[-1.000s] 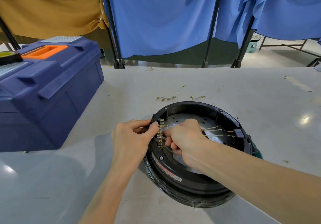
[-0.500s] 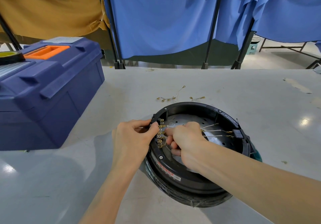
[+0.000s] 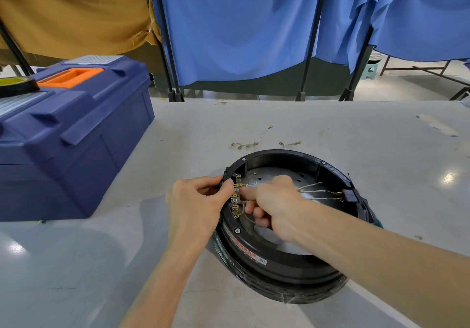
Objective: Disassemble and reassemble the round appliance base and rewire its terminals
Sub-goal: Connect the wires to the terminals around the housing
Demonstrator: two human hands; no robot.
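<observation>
While you're looking down through the head cam (only view here), your left hand (image 3: 195, 200) is gripping the left rim of the round base (image 3: 279, 259), thumb and fingers curled round the black block there, prob. bracing the shell so it isn't sliding under the other hand's push. Your right hand (image 3: 276, 200) is reaching inside, fingers curled, pinching a white lead (image 3: 243, 207) at the terminal row (image 3: 236, 198). I'm judging you're seating a connector, but its tip is hiding behind your fingers.

The base is sitting on the table (image 3: 356, 129) right in front of you, open face pointing up. Being round, it's showing no long axis; the terminal row is running far-to-near along the left inner wall. Other leads (image 3: 315, 191) are trailing across to the right-side block. Spare leads (image 3: 248, 145) are lying just beyond the far rim, w/ the toolbox (image 3: 76, 129) standing well off left.
</observation>
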